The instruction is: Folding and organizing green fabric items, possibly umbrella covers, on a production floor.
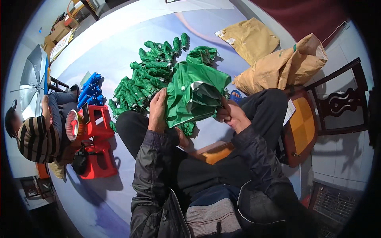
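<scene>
Between my two hands is a green folding umbrella (198,83), its loose cloth bunched in folds with the silvery lining showing at the near side. My left hand (158,109) grips the left edge of the cloth, fingers partly hidden behind it. At the right edge my right hand (232,114) is closed on the umbrella, fingers curled together. Beyond it lies a heap of furled green umbrellas (147,77) on the pale floor sheet. Another loosely gathered green umbrella (202,54) rests just behind the one I hold.
Red plastic stools (99,158) with a basket (73,125) stand at left, near a bundle of blue umbrellas (91,89). A seated person (39,135) there is beside an open silver umbrella (33,79). Brown sacks (278,69) and a wooden chair (301,127) are at right.
</scene>
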A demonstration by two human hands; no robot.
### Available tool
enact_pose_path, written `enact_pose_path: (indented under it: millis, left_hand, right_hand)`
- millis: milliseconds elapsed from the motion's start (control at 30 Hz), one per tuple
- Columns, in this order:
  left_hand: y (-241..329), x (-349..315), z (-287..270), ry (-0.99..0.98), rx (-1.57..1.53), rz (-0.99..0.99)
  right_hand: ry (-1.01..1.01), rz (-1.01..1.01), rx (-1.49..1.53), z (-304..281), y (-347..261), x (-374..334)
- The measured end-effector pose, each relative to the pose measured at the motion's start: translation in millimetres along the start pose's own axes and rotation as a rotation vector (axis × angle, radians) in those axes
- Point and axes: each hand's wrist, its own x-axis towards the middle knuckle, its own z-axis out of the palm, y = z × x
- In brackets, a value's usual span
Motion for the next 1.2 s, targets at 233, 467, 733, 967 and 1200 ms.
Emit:
enact_pose_path:
  millis: [233,467,733,967,1200]
  left_hand:
    - [26.5,-15.8,28.0,-0.175,-0.374,-0.457]
    - [-0.2,-9.6,22.4,-0.242,-0.561,-0.427]
    - [11.4,-19.2,26.3,-0.178,-0.316,-0.136]
    - [-7.0,3.5,3.0,-0.05,-0.275,-0.109]
    - [-38.5,20.0,-19.1,-0.094,-0.084,0.129]
  right_hand:
    - [0.155,-0.06,-0.157,15.6,26.5,-9.5]
    - [0.052,-0.087,-0.302,24.2,28.9,-21.6]
    - [0.1,-0.107,-0.314,36.9,29.9,-32.8]
    - [0.15,-0.197,-0.414,59.4,23.9,-42.3]
    - [0.049,-0.164,-0.364,61.6,40.5,-46.6]
